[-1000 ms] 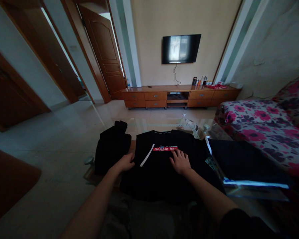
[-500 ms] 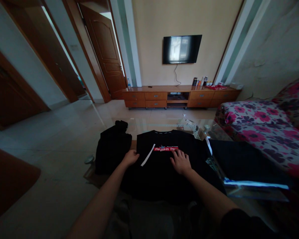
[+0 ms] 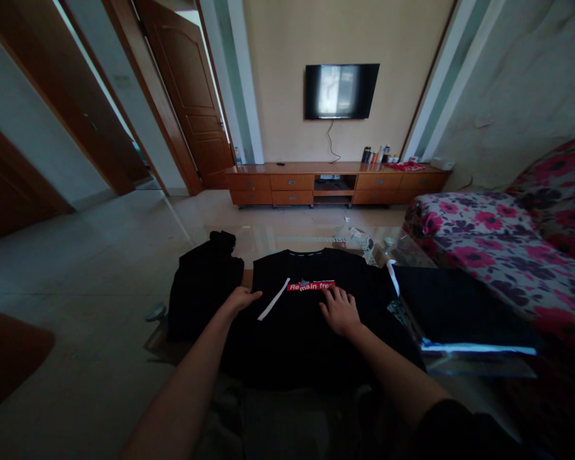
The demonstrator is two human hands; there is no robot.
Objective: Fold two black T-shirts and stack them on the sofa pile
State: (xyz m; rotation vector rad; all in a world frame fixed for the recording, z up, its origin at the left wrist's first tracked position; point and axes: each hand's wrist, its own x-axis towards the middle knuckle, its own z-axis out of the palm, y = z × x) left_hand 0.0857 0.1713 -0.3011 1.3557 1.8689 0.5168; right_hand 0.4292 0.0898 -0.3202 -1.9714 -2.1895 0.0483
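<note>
A black T-shirt [image 3: 287, 345] lies spread over the glass table in front of me, neckline facing away. A red printed label with white letters [image 3: 309, 286] crosses its chest, and a white strip [image 3: 274, 299] slants across the cloth left of the print. My left hand [image 3: 239, 300] is closed at the shirt's left edge, thumb on top and the other fingers mostly hidden. Flat on the shirt at the right end of the print rests my right hand [image 3: 341, 310], fingers spread.
Left of the shirt sits a bundled black garment [image 3: 204, 287]. A folded black garment with white trim [image 3: 460, 306] lies at the right. Papers [image 3: 354, 239] and a small glass-like object [image 3: 388, 243] are at the table's far side, near a flowered sofa [image 3: 483, 223].
The view has turned slightly to the right. Both hands stay at about the same places on the shirt, and the cloth looks almost unchanged.
</note>
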